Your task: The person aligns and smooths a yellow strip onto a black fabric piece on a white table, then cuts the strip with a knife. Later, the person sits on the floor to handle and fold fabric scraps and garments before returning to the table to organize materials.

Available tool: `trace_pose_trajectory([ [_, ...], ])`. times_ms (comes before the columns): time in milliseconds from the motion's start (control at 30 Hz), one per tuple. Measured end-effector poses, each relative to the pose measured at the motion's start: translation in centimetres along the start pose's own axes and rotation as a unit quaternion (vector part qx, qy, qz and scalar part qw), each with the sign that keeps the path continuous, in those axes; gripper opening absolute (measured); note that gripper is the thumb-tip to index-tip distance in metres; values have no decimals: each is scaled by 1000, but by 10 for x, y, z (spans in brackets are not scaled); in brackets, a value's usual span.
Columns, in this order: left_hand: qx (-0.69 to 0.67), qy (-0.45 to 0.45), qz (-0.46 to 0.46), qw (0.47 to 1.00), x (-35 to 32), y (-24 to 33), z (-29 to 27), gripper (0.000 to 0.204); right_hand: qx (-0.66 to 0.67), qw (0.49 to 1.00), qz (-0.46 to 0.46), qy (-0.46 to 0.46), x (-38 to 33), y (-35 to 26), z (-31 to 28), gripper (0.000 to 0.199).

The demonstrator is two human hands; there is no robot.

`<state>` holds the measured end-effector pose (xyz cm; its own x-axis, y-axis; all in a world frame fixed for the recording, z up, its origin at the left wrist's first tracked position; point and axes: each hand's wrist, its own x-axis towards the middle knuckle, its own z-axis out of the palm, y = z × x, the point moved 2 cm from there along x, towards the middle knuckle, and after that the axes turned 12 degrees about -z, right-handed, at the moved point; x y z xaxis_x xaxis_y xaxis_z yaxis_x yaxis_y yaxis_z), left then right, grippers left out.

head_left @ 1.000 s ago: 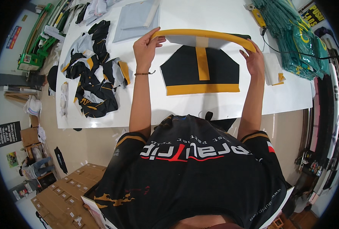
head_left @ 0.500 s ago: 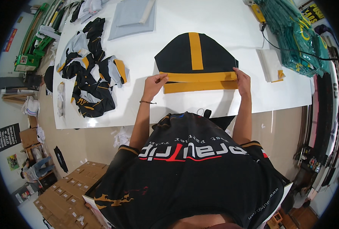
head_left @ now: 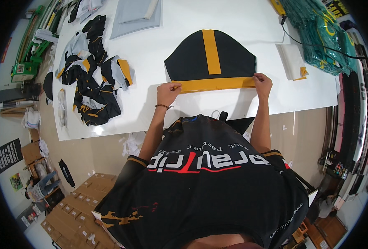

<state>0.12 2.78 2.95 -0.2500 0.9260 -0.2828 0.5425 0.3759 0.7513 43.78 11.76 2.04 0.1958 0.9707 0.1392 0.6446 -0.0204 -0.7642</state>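
Note:
A black fabric sleeve panel point(head_left: 188, 58) with a curved top lies flat on the white table in front of me. A yellow vertical stripe point(head_left: 211, 52) runs down its middle. Along its straight near edge is a yellow fabric band point(head_left: 217, 84), with a thin second edge showing just under it. My left hand point(head_left: 167, 94) pinches the band's left end between thumb and fingers. At the right end, my right hand point(head_left: 263, 86) is closed on the same band, which stretches straight between both hands.
A pile of black, grey and yellow cut fabric point(head_left: 94, 79) covers the table's left. Folded grey fabric point(head_left: 136, 18) lies at the far side. To the right are a white folded piece point(head_left: 291, 62), a black cord point(head_left: 312, 48) and green plastic-wrapped goods point(head_left: 320, 37). Cardboard boxes point(head_left: 76, 207) stand lower left.
A second yellow strip stuck out well below the band before; now the two lie almost together, with only a thin edge showing. Both hands keep their hold at the ends.

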Motion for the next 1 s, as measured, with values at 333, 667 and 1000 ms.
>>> trace_pose_trajectory([
  [333, -57, -8, -36, 998, 2, -6, 2, 17, -3, 1000, 18, 17, -1, 20, 1, 20],
  [667, -52, 14, -39, 998, 3, -13, -1, 16, -5, 999, 34, 23, -2, 17, 0, 20],
  [1000, -4, 90, -78, 993, 15, -31, -24, 23, 2, 1000, 13, -6, 2, 47, -5, 29],
])
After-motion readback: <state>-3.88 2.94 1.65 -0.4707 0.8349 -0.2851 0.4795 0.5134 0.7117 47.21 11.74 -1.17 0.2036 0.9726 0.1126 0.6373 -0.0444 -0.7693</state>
